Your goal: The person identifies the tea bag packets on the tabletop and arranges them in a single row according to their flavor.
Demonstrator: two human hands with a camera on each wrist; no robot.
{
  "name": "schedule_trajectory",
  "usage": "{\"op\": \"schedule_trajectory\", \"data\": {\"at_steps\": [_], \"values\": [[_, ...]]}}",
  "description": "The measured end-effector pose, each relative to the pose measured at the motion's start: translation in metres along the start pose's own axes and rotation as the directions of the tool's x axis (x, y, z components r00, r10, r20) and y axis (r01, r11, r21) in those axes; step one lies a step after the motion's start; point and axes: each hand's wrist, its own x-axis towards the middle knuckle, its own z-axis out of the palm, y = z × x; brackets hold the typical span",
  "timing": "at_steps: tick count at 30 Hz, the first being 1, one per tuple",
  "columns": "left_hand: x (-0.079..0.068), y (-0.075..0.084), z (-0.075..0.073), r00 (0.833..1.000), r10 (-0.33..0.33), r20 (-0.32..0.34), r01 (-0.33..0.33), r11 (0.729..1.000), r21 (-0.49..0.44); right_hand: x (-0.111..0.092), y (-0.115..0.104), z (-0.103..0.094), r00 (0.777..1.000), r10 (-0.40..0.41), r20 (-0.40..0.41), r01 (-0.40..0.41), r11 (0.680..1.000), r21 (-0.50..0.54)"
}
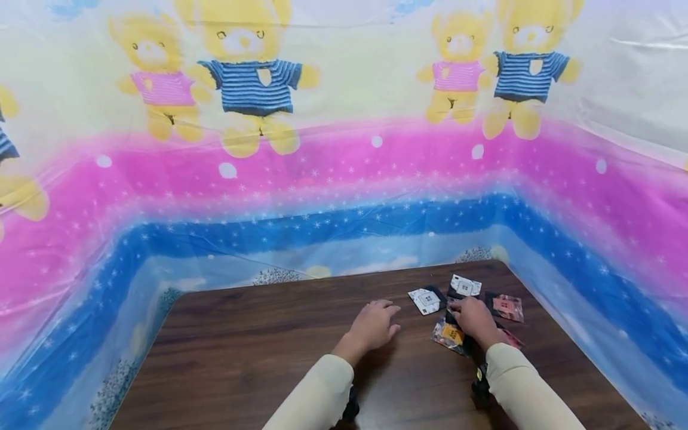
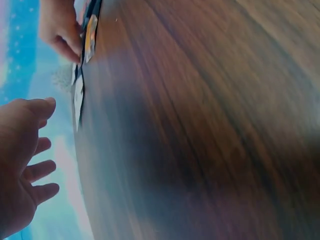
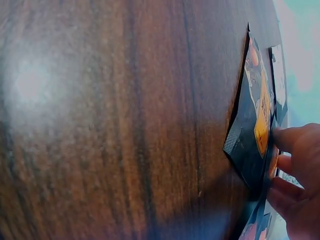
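My right grip (image 1: 475,319) is among the packets (image 1: 465,285) on the counter (image 1: 258,346), the orange-labelled packet (image 1: 451,334) just left of it, whether pinching I cannot tell; my left grip (image 1: 374,325), farther off, hangs spread

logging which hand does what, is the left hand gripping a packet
No, the left hand holds nothing, and tabletop shows between it and the nearest packet in the head view.
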Motion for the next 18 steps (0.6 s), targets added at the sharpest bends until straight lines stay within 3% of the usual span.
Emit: {"op": "schedule_trajectory", "data": {"at_steps": [9, 14, 18], "values": [[0.024, 0.044, 0.014, 0.997, 0.055, 0.052, -0.053, 0.998, -0.037, -0.001, 0.008, -0.001, 0.999, 0.009, -0.049, -0.006, 0.999, 0.046], [0.035, 0.066, 0.024, 0.988, 0.151, 0.043, -0.150, 0.988, -0.032, -0.001, 0.005, 0.004, 0.998, 0.015, -0.065, -0.011, 0.998, 0.060], [0.045, 0.079, 0.032, 0.970, 0.240, 0.033, -0.241, 0.970, 0.015, -0.001, 0.005, 0.001, 0.998, 0.004, -0.057, -0.001, 0.999, 0.049]]}}
